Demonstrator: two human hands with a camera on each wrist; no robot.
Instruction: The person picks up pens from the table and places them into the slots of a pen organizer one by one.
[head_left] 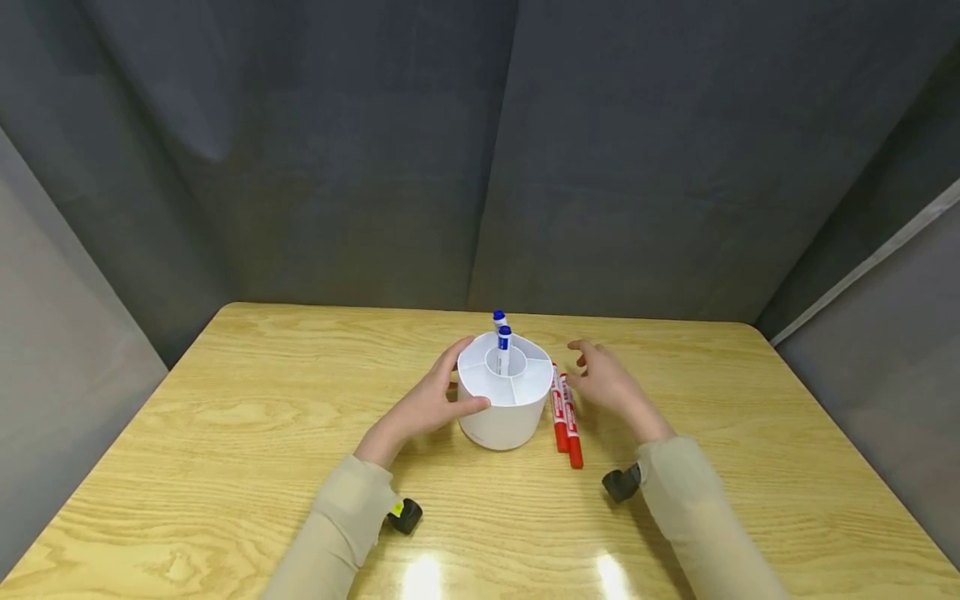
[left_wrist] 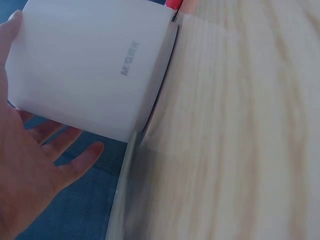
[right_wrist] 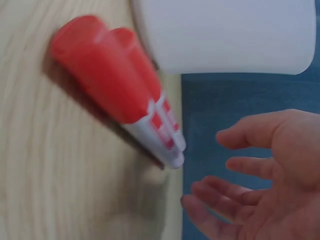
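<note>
Nearest the camera, two beige sleeves reach in over the pale wooden table (head_left: 225,433), each wrist carrying a small black camera. The left hand (head_left: 423,406) grips the round white plastic pen holder (head_left: 504,398), thumb laid along its near rim and fingers curved round its left side; the left wrist view shows the palm and fingers lying against the smooth wall. The right hand (head_left: 607,383) hovers released, fingers loosely spread and holding nothing, just right of the two red marker pens (head_left: 565,417) that lie side by side on the table, touching each other and just beside the holder's right wall, caps toward the person.

The holder stands upright near the middle of the table, divided into outer compartments around a central tube. One blue-capped white marker (head_left: 504,348) stands in that tube; a second blue cap (head_left: 498,317) shows behind it, though which compartment it sits in cannot be told.

The holder looks light, stiff and slick-walled, so it would likely slide or tip under a push; a grip round the wall steadies it best. The markers look light, rigid and prone to rolling; pinching one at mid-barrel seems surest.

Pale grey embossed letters on the holder's wall appear to read "M&G", followed by characters too blurred to make out. The markers' white label bands carry red print that is unreadable
</note>
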